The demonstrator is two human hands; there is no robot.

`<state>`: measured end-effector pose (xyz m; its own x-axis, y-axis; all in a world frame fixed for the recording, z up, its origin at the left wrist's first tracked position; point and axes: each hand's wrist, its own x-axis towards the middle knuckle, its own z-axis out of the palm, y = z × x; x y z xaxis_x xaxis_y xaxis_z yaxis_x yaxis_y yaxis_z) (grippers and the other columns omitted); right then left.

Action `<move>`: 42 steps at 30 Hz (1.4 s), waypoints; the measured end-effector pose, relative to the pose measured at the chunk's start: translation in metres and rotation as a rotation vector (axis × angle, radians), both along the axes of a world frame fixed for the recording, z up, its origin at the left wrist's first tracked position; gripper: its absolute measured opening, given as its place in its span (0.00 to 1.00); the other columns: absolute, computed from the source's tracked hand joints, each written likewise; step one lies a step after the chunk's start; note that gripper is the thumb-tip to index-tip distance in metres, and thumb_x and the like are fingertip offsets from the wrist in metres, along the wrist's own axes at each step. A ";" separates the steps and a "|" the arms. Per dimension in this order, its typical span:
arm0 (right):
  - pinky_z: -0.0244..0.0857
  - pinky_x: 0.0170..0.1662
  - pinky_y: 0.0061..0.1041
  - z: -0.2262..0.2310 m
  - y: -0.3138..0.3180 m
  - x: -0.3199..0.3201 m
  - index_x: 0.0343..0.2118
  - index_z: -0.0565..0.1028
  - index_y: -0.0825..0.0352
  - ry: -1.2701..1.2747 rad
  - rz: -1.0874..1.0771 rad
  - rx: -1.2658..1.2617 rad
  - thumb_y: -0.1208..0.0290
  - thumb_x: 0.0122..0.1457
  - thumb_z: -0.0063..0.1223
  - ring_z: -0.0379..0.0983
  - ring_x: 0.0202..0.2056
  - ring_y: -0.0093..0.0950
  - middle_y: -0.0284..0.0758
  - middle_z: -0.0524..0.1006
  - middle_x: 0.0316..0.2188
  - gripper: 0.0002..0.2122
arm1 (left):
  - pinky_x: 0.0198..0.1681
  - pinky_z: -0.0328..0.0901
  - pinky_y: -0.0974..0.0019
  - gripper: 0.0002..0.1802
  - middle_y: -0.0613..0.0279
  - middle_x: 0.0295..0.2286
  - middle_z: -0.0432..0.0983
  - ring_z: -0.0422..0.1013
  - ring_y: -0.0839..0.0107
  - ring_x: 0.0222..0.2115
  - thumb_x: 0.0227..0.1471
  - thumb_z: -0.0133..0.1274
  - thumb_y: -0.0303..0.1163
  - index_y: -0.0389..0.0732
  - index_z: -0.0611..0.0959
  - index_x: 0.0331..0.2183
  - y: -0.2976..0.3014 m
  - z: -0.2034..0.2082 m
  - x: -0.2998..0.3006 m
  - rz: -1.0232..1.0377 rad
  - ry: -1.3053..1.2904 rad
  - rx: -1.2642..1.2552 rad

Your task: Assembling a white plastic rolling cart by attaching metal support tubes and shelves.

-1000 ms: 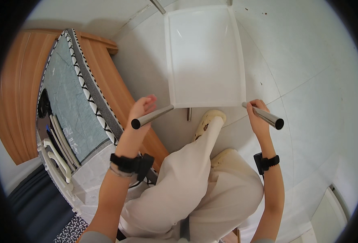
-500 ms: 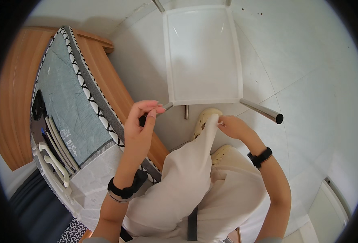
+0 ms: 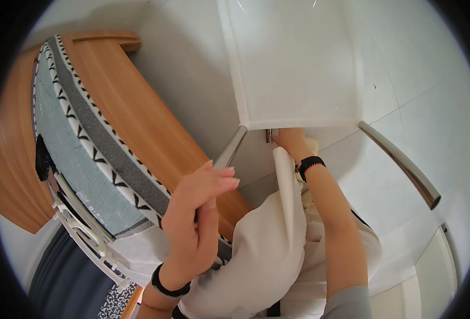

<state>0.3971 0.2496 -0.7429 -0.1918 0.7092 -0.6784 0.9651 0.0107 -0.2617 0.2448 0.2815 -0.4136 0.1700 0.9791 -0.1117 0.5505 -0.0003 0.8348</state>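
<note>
My left hand (image 3: 198, 210) hovers beside a metal leg (image 3: 229, 151) of a small white table (image 3: 299, 64). Its fingers are loosely bent with the thumb below them, and I see nothing in it. Down past the table's near edge reaches my right hand (image 3: 293, 142). One finger shows beside another metal leg (image 3: 269, 136), while the other fingers are hidden, so whether it grips anything is unclear. Just below this hand hangs the loose cloth of my cream trousers (image 3: 269, 228). A cream clog (image 3: 312, 144) shows in part behind the right wrist.
On the left stands a wooden bed frame (image 3: 123, 106) with a grey-blue padded mattress (image 3: 81, 175) edged in black and white. Several flat items and a white plastic handle (image 3: 83, 226) lie at its lower end. A third table leg (image 3: 405, 167) slants out at right.
My right hand has let go of the trouser cloth and moved down and forward to the table's near edge. My left hand has moved slightly right and lower. The view has shifted closer.
</note>
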 end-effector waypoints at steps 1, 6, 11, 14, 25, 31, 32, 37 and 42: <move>0.60 0.44 0.31 -0.004 -0.001 -0.004 0.45 0.66 0.62 -0.010 -0.003 0.180 0.51 0.46 0.50 0.65 0.44 0.34 0.36 0.69 0.43 0.26 | 0.46 0.59 0.55 0.15 0.55 0.29 0.72 0.70 0.63 0.33 0.44 0.35 0.12 0.34 0.73 0.33 0.001 0.000 -0.002 -0.013 0.027 0.017; 0.55 0.48 0.32 -0.005 0.004 -0.019 0.46 0.66 0.60 0.044 -0.065 0.154 0.54 0.46 0.50 0.61 0.48 0.33 0.35 0.66 0.46 0.25 | 0.44 0.60 0.53 0.15 0.54 0.27 0.73 0.70 0.60 0.33 0.43 0.35 0.12 0.34 0.73 0.32 0.002 -0.001 -0.003 -0.011 0.037 0.059; 0.56 0.48 0.31 -0.019 0.000 -0.027 0.42 0.69 0.60 0.012 -0.158 -0.011 0.62 0.47 0.48 0.63 0.46 0.34 0.35 0.69 0.44 0.18 | 0.44 0.61 0.53 0.14 0.53 0.27 0.72 0.70 0.60 0.32 0.44 0.35 0.13 0.33 0.73 0.31 0.001 -0.004 -0.001 -0.023 0.060 0.069; 0.59 0.44 0.31 -0.024 -0.002 -0.018 0.38 0.71 0.62 -0.093 -0.165 0.362 0.68 0.48 0.45 0.66 0.43 0.33 0.36 0.71 0.40 0.14 | 0.43 0.61 0.56 0.13 0.53 0.28 0.72 0.70 0.61 0.32 0.44 0.35 0.13 0.33 0.73 0.31 0.001 -0.003 -0.003 -0.031 0.105 0.072; 0.65 0.37 0.36 0.113 0.019 0.074 0.38 0.67 0.69 0.097 0.034 -0.072 0.71 0.52 0.38 0.71 0.36 0.39 0.44 0.74 0.33 0.12 | 0.53 0.49 0.66 0.22 0.51 0.47 0.60 0.57 0.64 0.50 0.52 0.38 0.29 0.33 0.62 0.49 -0.002 0.022 -0.004 0.058 -0.255 -0.179; 0.65 0.35 0.38 0.246 -0.003 0.137 0.37 0.66 0.64 -0.308 0.201 0.091 0.66 0.52 0.40 0.71 0.34 0.37 0.40 0.74 0.32 0.11 | 0.53 0.49 0.65 0.22 0.54 0.49 0.59 0.56 0.63 0.51 0.53 0.40 0.32 0.36 0.63 0.49 -0.039 0.117 -0.065 -0.005 -0.093 -0.066; 0.65 0.36 0.38 0.270 -0.011 0.152 0.39 0.66 0.63 -0.355 0.212 0.120 0.65 0.53 0.40 0.71 0.35 0.38 0.40 0.73 0.33 0.12 | 0.53 0.49 0.64 0.21 0.56 0.48 0.61 0.56 0.65 0.51 0.53 0.40 0.33 0.38 0.65 0.49 -0.050 0.133 -0.077 -0.054 -0.090 -0.136; 0.64 0.31 0.40 0.426 -0.056 0.138 0.27 0.68 0.67 -0.415 0.166 0.322 0.63 0.49 0.47 0.70 0.30 0.44 0.44 0.73 0.25 0.11 | 0.45 0.58 0.60 0.22 0.49 0.42 0.65 0.64 0.54 0.42 0.49 0.46 0.36 0.37 0.68 0.45 -0.143 0.180 -0.156 -0.238 0.137 -0.013; 0.63 0.27 0.37 0.593 -0.156 0.047 0.28 0.71 0.68 -0.168 0.065 0.474 0.68 0.46 0.51 0.70 0.24 0.41 0.44 0.73 0.21 0.09 | 0.53 0.48 0.55 0.31 0.51 0.49 0.58 0.54 0.56 0.50 0.43 0.50 0.37 0.41 0.62 0.50 -0.236 0.193 -0.174 -0.271 0.259 0.283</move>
<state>0.4443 0.0938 -0.1497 -0.1614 0.9368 -0.3103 0.9869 0.1520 -0.0545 0.0705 0.0457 -0.2210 0.4252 0.9015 0.0806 0.6897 -0.3804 0.6162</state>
